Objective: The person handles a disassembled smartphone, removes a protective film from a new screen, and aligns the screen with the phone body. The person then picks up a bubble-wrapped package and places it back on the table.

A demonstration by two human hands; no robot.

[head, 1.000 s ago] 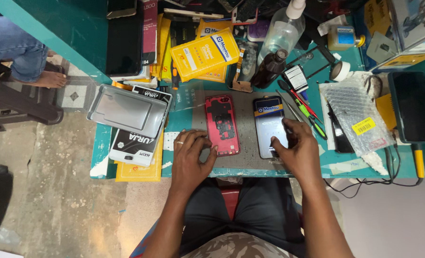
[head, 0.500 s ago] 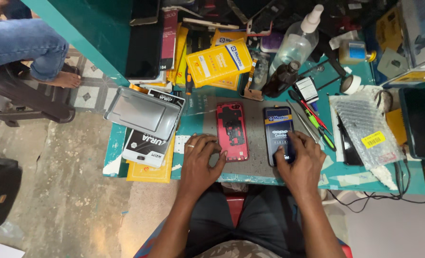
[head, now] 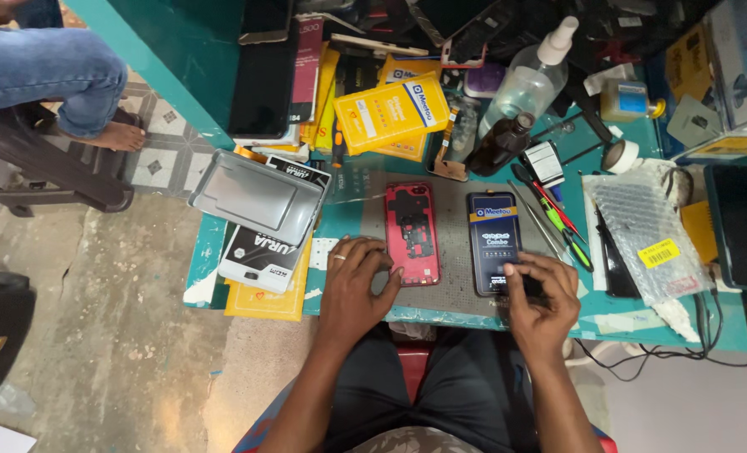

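Right hand [head: 541, 302] has slid down from the middle of the black screen [head: 494, 243] to its bottom edge, fingers now pinching there. Left hand [head: 356, 289] stays flat beside the red frame [head: 412, 233], fingers spread. Both parts lie on the grey mat [head: 453, 252], mid-worktop [head: 340, 201].

A single head-worn camera looks almost straight down from above the seated person, close enough that the forearms rise from the bottom edge. The teal bench [head: 616, 323] fills the upper and right part of the view, the concrete floor [head: 113, 335] the left. No second view shares the scene.
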